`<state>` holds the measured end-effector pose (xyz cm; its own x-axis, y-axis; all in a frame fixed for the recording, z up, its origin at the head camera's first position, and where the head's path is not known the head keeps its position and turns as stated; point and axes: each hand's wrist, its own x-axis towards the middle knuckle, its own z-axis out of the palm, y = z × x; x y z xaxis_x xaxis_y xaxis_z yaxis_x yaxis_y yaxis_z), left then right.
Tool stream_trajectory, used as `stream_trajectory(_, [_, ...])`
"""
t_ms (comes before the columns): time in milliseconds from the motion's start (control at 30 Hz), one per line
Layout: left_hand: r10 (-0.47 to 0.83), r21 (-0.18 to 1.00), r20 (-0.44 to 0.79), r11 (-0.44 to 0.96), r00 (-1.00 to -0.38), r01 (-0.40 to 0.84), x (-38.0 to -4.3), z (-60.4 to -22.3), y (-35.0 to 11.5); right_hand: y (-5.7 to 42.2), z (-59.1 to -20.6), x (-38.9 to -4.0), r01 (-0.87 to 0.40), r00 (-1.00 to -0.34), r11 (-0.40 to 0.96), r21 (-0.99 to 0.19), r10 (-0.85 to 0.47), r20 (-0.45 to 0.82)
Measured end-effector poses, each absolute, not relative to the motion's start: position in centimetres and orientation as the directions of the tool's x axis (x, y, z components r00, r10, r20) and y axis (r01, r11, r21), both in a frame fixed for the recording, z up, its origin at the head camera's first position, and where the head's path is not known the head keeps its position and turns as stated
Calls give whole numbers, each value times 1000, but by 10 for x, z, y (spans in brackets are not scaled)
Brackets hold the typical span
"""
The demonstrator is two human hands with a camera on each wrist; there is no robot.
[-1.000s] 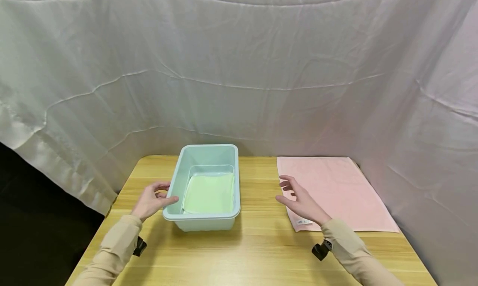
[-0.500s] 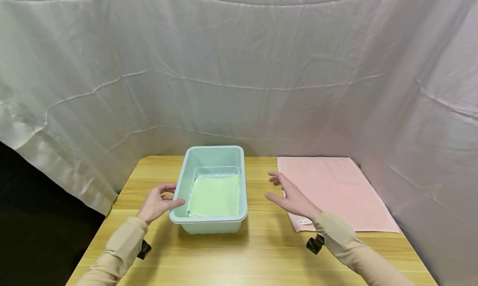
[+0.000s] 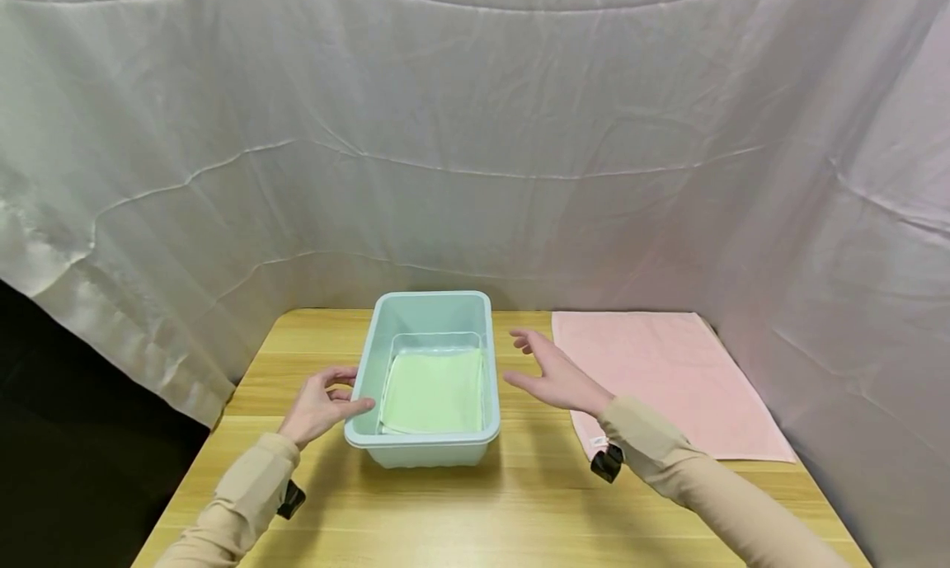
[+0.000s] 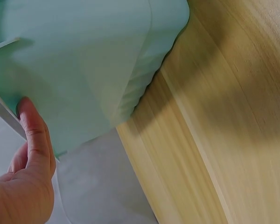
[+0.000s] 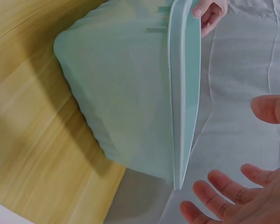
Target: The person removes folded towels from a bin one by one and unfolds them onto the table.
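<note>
Head view showed a light blue-green tub [image 3: 423, 440] standing on the wooden counter [image 3: 445, 518], left of the pink towel [image 3: 668, 387], with a pale green sheet [image 3: 434, 393], probably cloth, lying flat on its floor. The left hand [image 3: 317, 405] pinched the tub's left rim, thumb over the inside and the other fingers outside; the left wrist view also put that thumb against the inner wall. The right hand [image 3: 557, 374] hung near the tub's right rim, its thumb and fingers apart and holding nothing. In the right wrist view a gap showed between those fingers and the tub.

The step in hand looked like steadying and placing the tub. Done well, it called for a light but sure pinch on the left, since a grip on one rim alone could let the tub swivel or tip. The right hand was best brought to the opposite rim at a matching height, thumb inside, so that both sides shared any push or lift. The tub's base needed to stay level and well clear of the towel's near-left corner, where it might catch the fabric. Smooth, slow handling would probably keep the sheet inside from sliding or bunching.
</note>
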<state>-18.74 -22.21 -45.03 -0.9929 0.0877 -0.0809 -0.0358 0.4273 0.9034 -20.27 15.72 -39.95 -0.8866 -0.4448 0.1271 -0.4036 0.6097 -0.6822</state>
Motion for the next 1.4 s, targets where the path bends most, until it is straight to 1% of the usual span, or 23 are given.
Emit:
stream_trajectory(333, [90, 906, -87, 421, -992, -41, -183, -450, -214, 132, -391, -214, -415, -874, 663, -622, -481, 71])
stream_trajectory(533, [99, 920, -85, 390, -991, -39, -180, -451, -205, 120, -390, -220, -432, -865, 689, -581, -499, 51])
stream_trajectory(767, [98, 930, -81, 366, -992, -39, -177, -452, -194, 108, -393, -228, -436, -875, 760, -482, -484, 29])
stream_trajectory(967, [108, 924, -78, 380, -991, -31, -174, -452, -185, 97, -395, -231, -421, -889, 818, -393, -458, -1])
stream_trajectory(1167, [127, 926, -64, 377, -990, -11, -171, -452, -181, 89, -399, -233, -426, -891, 852, -306, -453, -21])
stream_trajectory(1400, [133, 930, -58, 367, -989, -5, -170, -454, -177, 80, -404, -236, -429, -895, 871, -241, -446, -17])
